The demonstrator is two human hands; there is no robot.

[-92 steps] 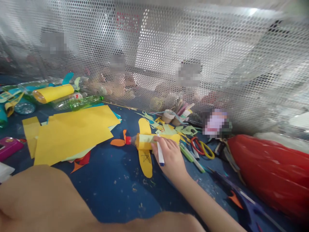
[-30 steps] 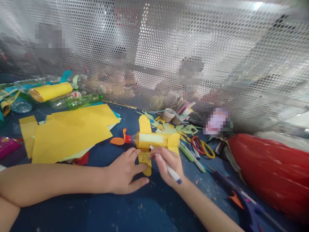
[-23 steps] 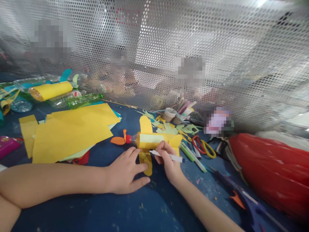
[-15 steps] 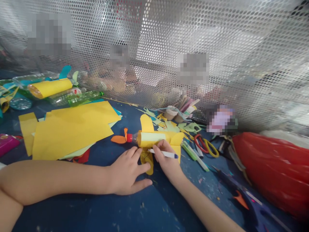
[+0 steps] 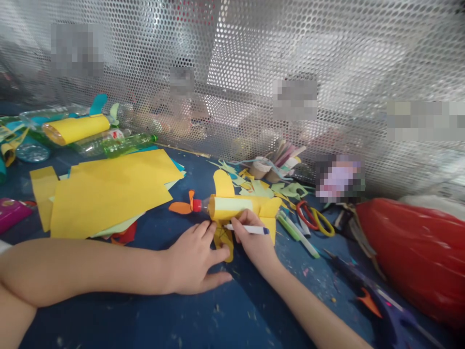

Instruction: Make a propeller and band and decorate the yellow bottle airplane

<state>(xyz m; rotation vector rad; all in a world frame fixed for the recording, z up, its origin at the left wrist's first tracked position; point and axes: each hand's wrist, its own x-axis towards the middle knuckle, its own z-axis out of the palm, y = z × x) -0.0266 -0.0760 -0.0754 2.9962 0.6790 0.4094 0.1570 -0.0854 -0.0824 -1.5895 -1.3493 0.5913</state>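
A bottle airplane (image 5: 236, 206) wrapped in yellow paper lies on the blue table (image 5: 163, 310), with an orange propeller (image 5: 180, 207) at its red cap. My left hand (image 5: 194, 259) lies flat with fingers spread, pressing the near yellow wing (image 5: 224, 241). My right hand (image 5: 254, 240) is closed round a white marker (image 5: 247, 229) with a blue end, its tip on that wing beside the fuselage.
Yellow paper sheets (image 5: 109, 194) lie at the left, with bottles and a yellow roll (image 5: 76, 130) behind. Scissors (image 5: 314, 218), pens (image 5: 296, 237), paper scraps and a red bag (image 5: 414, 257) sit at the right. A perforated metal screen (image 5: 232, 72) backs the table.
My left hand came onto the table and pressed down the wing. My right hand turned the marker from pointing down to lying sideways, tip on the wing.
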